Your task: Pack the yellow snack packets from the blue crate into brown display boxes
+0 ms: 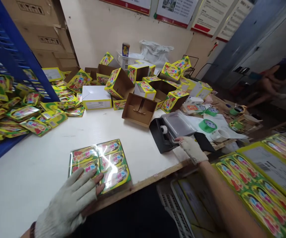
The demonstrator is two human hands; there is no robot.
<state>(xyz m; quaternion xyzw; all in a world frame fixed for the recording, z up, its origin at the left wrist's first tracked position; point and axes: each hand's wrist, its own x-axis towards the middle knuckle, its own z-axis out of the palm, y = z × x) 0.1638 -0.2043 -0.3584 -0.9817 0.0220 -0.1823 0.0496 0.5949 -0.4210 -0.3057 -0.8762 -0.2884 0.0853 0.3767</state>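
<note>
My left hand (68,200), in a pale knit glove with bare fingertips, lies flat with fingers spread on a pack of small yellow-green boxes (113,162). Shiny clear film covers this pack near the table's front edge. My right hand (191,148), gloved the same way, reaches to the front end of a black tape dispenser (166,143). Its fingers are pressed together there, and anything between them is too small to make out. A white tape roll (164,129) sits in the dispenser. Behind it rests a clear plastic tray (179,124).
Empty display cartons (139,109) pile up along the back. At left, a blue crate (21,76) spills small boxes (34,125). Green tape (207,125) and a white mug (219,135) are at right. Filled cartons (254,185) stand at lower right. A person (274,79) sits beyond.
</note>
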